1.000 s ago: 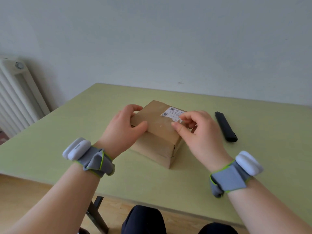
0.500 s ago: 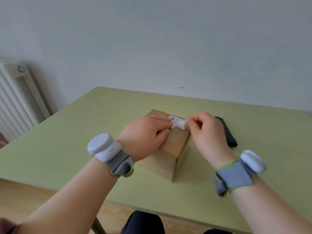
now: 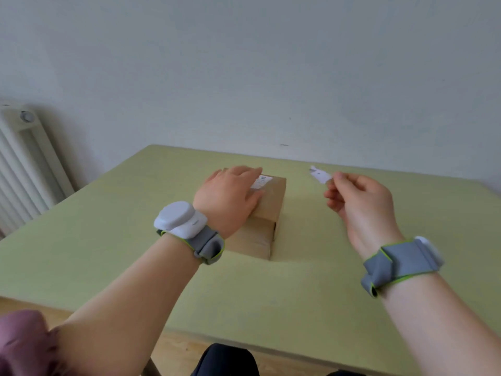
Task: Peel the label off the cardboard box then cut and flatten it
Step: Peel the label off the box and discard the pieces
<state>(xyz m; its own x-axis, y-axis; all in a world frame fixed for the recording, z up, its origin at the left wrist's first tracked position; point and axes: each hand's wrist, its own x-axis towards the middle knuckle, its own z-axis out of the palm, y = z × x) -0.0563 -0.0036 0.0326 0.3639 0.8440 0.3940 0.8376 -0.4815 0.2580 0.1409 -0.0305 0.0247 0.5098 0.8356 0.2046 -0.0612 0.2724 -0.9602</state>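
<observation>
Head view shows the right hand [image 3: 357, 202] now pinching a torn-off label strip [image 3: 320, 175] clear of the cardboard box [image 3: 267, 210] on the counter [image 3: 108, 240] — left hand [image 3: 227, 196] flat atop — though label remnant [image 3: 261, 181] remains.

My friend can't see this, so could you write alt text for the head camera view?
A right hand pinches a torn white label piece above a green table, while the left hand presses flat on a cardboard box with label remnant.

we see matt brown cardboard box [image 3: 267, 210] under our left hand [image 3: 230, 198] | torn white paper label scrap [image 3: 320, 175] pinched in our right hand [image 3: 357, 202] | smooth matt green table [image 3: 108, 240] | grey cloth wrist straps [image 3: 398, 263], glossy white plastic pods [image 3: 180, 218]
</observation>
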